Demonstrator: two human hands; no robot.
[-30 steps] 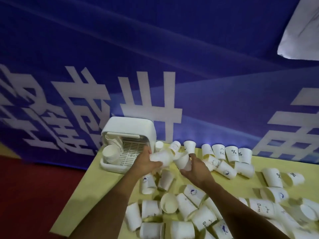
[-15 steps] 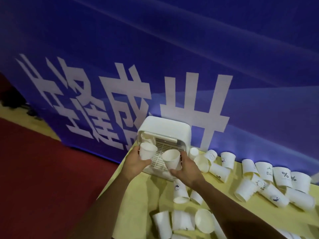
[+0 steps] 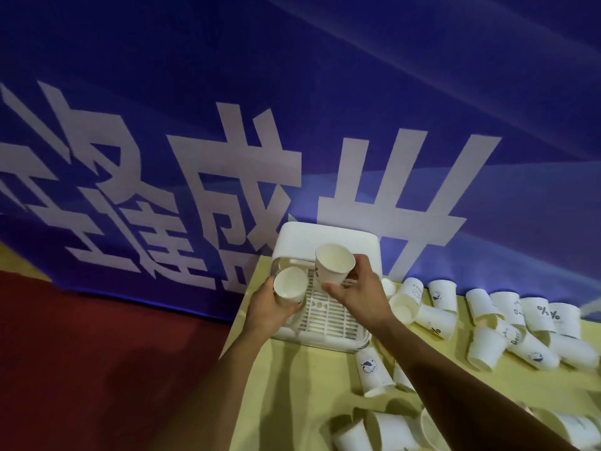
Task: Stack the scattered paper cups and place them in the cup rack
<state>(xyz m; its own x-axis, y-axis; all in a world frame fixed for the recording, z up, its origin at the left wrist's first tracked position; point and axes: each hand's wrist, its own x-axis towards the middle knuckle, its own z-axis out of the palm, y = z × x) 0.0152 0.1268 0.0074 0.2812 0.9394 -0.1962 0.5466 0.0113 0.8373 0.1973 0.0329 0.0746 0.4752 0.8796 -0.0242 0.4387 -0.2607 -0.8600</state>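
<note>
A white cup rack with a slatted tray and a hood stands at the table's far left corner. My left hand grips a white paper cup, mouth up, over the rack's left side. My right hand holds a second paper cup upright, a little higher and just right of the first, above the tray. The two cups are apart. Several more paper cups lie scattered on the table to the right.
The yellow table ends at its left edge beside a red floor. A blue banner with white characters hangs right behind the rack. More cups lie near the bottom, under my right forearm.
Both hands have carried their cups from the pile to the rack. The right hand's cup has risen above the tray; the left cup sits lower over the rack's left side. The view came closer.
</note>
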